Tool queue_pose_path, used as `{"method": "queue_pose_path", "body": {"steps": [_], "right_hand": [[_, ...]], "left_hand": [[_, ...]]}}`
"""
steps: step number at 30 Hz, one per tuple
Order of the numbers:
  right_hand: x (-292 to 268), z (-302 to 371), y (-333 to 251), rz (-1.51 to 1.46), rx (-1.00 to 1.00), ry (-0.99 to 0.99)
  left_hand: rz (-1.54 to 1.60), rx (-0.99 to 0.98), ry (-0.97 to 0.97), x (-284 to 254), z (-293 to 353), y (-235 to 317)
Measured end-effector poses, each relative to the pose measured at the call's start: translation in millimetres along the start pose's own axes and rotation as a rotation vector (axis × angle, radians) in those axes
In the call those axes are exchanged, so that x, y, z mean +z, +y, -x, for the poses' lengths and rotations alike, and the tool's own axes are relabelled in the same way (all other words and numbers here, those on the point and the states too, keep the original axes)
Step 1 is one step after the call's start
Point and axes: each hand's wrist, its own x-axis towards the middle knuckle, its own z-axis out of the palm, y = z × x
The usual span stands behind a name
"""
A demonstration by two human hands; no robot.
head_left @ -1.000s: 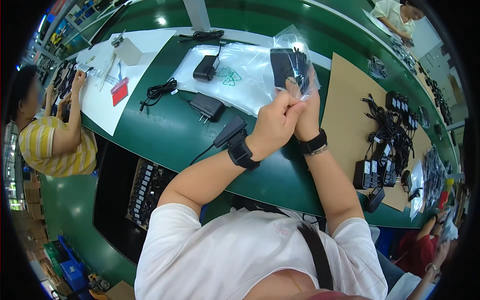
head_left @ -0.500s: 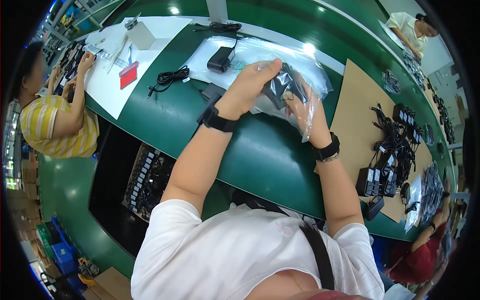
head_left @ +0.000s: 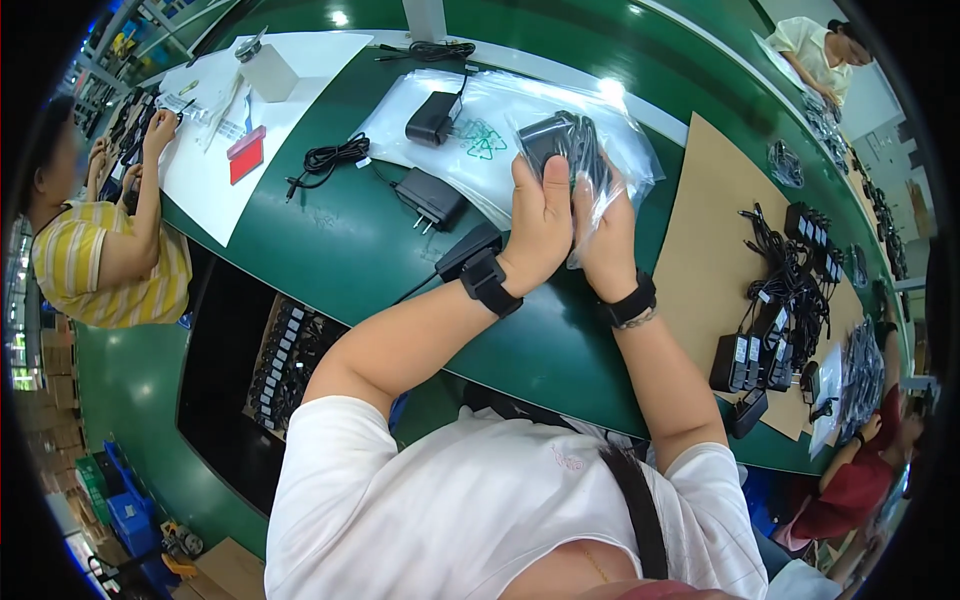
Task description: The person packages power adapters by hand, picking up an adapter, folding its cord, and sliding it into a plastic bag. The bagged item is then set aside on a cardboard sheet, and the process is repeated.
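My left hand (head_left: 540,225) and my right hand (head_left: 608,240) come together over the green table, closed around a black power adapter (head_left: 542,138). Its bundled cable (head_left: 577,135) lies beside it, and both are inside a clear plastic bag. The bag's loose end hangs down between my palms. Just beyond lies a stack of clear bags (head_left: 500,92), with another black adapter (head_left: 431,118) on top. To the left of my left hand, an adapter with metal prongs (head_left: 430,197) rests on the table. One more black adapter (head_left: 468,250) sits by my left wrist.
Coiled black cables (head_left: 335,155) lie left, near white paper bearing a red-and-pink box (head_left: 246,158) and a metal-topped bottle (head_left: 266,72). Brown cardboard (head_left: 680,230) at right holds several adapters (head_left: 750,360). Below left stands a box of adapters (head_left: 285,360). Co-workers are on both sides.
My left hand has moved right and down, closer to my right hand. The bagged adapter now stands up between both hands, and the bag is gathered more tightly around it.
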Motion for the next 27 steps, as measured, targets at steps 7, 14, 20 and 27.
{"method": "queue_pose_path", "body": {"steps": [7, 14, 20, 27], "right_hand": [[-21.5, -10.4, 8.7, 0.26, -0.247, -0.096], [-33.6, -17.6, 7.4, 0.496, -0.354, -0.112], [-30.1, -9.3, -17.5, -0.498, 0.335, 0.044], [-57.5, -29.4, -2.2, -0.7, 0.294, 0.219]], "left_hand": [[0.576, -0.677, -0.333, -22.8, -29.2, 21.8], [0.585, -0.643, -0.172, -24.8, -34.2, 19.8], [0.599, -0.413, -0.059, -29.4, -38.4, 19.3], [0.643, -0.516, -0.145, -30.7, -35.9, 24.6]]}}
